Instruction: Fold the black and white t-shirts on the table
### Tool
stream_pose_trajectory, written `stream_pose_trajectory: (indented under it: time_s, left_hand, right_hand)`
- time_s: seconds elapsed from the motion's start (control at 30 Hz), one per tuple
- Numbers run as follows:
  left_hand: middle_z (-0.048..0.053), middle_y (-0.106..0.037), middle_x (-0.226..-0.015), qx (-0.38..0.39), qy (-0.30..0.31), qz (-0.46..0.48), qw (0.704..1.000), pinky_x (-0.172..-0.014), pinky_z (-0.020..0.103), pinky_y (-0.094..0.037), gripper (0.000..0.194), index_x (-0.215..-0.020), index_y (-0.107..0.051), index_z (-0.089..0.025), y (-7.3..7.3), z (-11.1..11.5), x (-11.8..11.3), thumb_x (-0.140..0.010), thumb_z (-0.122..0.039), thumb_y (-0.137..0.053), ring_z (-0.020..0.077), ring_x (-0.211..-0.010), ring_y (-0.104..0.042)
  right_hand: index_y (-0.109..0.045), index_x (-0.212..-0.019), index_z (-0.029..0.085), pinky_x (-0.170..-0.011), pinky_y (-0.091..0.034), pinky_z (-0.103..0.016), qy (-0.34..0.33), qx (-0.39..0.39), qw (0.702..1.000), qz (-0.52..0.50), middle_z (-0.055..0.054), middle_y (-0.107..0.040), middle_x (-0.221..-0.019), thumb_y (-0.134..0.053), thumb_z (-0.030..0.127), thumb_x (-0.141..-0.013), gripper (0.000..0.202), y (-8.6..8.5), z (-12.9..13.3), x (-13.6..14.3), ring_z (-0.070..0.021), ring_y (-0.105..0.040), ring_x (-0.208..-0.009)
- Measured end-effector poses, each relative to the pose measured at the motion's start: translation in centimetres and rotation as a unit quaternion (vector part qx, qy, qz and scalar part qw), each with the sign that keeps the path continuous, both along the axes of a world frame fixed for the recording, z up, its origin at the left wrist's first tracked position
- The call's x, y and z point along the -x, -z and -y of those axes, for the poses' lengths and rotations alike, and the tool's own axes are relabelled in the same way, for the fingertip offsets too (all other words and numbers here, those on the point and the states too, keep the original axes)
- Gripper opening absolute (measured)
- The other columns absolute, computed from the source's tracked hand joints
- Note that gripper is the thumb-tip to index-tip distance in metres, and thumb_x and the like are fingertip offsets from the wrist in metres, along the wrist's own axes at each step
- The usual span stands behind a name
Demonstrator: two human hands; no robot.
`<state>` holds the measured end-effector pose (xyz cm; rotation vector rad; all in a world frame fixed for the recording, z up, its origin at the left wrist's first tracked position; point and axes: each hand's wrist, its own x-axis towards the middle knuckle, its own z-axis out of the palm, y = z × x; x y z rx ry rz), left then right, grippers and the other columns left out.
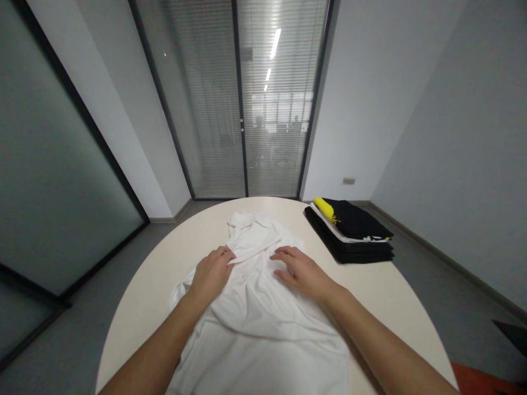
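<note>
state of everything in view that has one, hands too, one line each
white garment: laid out on the table, unfolded, rumpled
stack of clothes: folded, piled up
left hand: fingers curled at a fold of the white garment, grip unclear
right hand: open, fingers spread at the white garment
window blinds: lowered, light showing through

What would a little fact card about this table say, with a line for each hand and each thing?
left hand: left hand at the white garment, fingertips by a fold; a pinch is hard to tell
right hand: right hand open above or on the garment, thumb apart
garment: rumpled, spread out under both hands
stack: folded clothes, mostly black, one white layer, yellow patch on top, on the right
table: round cream table
behind: glass panels with blinds
</note>
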<state>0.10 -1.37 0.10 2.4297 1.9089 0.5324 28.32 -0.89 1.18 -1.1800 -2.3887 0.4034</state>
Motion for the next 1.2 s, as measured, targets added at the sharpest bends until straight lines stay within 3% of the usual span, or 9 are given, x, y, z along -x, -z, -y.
stream_pose_trajectory:
  time_s: [0.23,0.33,0.4,0.47,0.57,0.7,0.8,1.0,1.2]
  left_hand:
    - [0.010,-0.071,-0.096,-0.081,-0.207,0.332,0.917,-0.083,0.035,-0.053,0.025,-0.100,-0.064,-0.015,-0.1,-3.6,5.3,-0.089,-0.032,-0.051,0.0227,-0.089,-0.067]
    - [0.006,-0.069,-0.089,-0.153,-0.321,0.483,0.800,-0.076,0.035,-0.055,0.026,-0.101,-0.063,-0.014,-0.1,-4.7,8.2,-0.080,-0.028,-0.057,0.0207,-0.079,-0.067]
    - [0.008,-0.068,-0.098,-0.178,-0.342,0.514,0.767,-0.080,0.036,-0.055,0.030,-0.107,-0.060,-0.014,-0.2,-4.9,9.2,-0.079,-0.021,-0.053,0.0201,-0.085,-0.067]
    - [0.011,-0.066,-0.114,-0.225,-0.320,0.466,0.793,-0.095,0.042,-0.051,0.035,-0.113,-0.059,-0.014,-0.5,-4.6,9.3,-0.079,-0.017,-0.049,0.0221,-0.102,-0.064]
    - [0.013,-0.061,-0.129,-0.269,-0.179,0.316,0.892,-0.113,0.047,-0.037,0.030,-0.110,-0.063,-0.015,-0.7,-3.7,7.8,-0.084,-0.021,-0.051,0.0254,-0.124,-0.054]
    - [0.007,-0.062,-0.136,-0.111,0.044,0.179,0.977,-0.114,0.042,-0.040,0.022,-0.096,-0.074,-0.023,0.5,-2.5,4.5,-0.089,-0.035,-0.057,0.0255,-0.128,-0.055]
    - [0.009,-0.055,-0.146,0.010,0.104,0.085,0.991,-0.117,0.049,-0.035,0.035,-0.109,-0.075,-0.022,2.0,-2.3,3.3,-0.095,-0.041,-0.048,0.0312,-0.140,-0.044]
    - [0.019,-0.044,-0.152,-0.042,-0.042,0.172,0.983,-0.121,0.042,-0.030,0.056,-0.141,-0.053,-0.008,2.8,-3.7,4.7,-0.095,-0.039,-0.043,0.0292,-0.143,-0.041]
    - [0.022,-0.016,-0.163,-0.088,-0.271,0.358,0.889,-0.125,0.040,-0.017,0.077,-0.153,-0.029,-0.004,1.6,-4.9,6.7,-0.088,-0.037,-0.053,0.0311,-0.153,-0.018]
  right_hand:
    - [-0.063,-0.132,0.023,-0.110,-0.041,-0.045,-0.014,-0.013,0.998,0.064,-0.011,-0.055,-0.145,-0.053,0.031,-0.096,0.038,2.4,-1.2,-0.7,-0.0275,-0.052,-0.130]
    - [-0.051,-0.143,0.020,-0.111,-0.040,-0.044,0.001,-0.016,0.999,0.042,-0.013,-0.050,-0.148,-0.053,0.035,-0.097,0.049,2.6,-1.3,-0.8,-0.0271,-0.050,-0.131]
    - [-0.050,-0.144,0.018,-0.110,-0.040,-0.042,0.023,-0.018,0.999,0.034,-0.015,-0.052,-0.146,-0.049,0.037,-0.099,0.049,2.6,-1.5,-0.8,-0.0268,-0.052,-0.129]
    - [-0.056,-0.138,0.016,-0.108,-0.041,-0.040,0.049,-0.014,0.998,0.038,-0.014,-0.060,-0.135,-0.043,0.038,-0.102,0.044,2.6,-1.7,-0.6,-0.0259,-0.055,-0.122]
    - [-0.062,-0.129,0.014,-0.102,-0.042,-0.035,0.101,0.002,0.994,0.046,-0.013,-0.066,-0.121,-0.036,0.034,-0.104,0.041,2.4,-2.0,-0.5,-0.0235,-0.060,-0.113]
    - [-0.067,-0.115,0.016,-0.087,-0.044,-0.029,0.162,0.030,0.982,0.094,-0.012,-0.067,-0.112,-0.045,0.030,-0.101,0.029,1.6,-1.9,-0.6,-0.0208,-0.065,-0.098]
    - [-0.066,-0.107,0.016,-0.076,-0.042,-0.028,0.203,0.059,0.968,0.133,-0.011,-0.070,-0.103,-0.054,0.029,-0.096,0.020,0.9,-1.6,-0.7,-0.0201,-0.067,-0.088]
    - [-0.066,-0.104,0.014,-0.071,-0.042,-0.031,0.248,0.090,0.942,0.208,-0.017,-0.072,-0.102,-0.044,0.031,-0.099,0.028,0.5,-1.4,-1.3,-0.0265,-0.069,-0.090]
    - [-0.067,-0.107,0.009,-0.075,-0.048,-0.034,0.319,0.120,0.911,0.232,-0.023,-0.071,-0.108,-0.044,0.029,-0.096,0.033,-0.1,-1.5,-2.7,-0.0315,-0.070,-0.098]
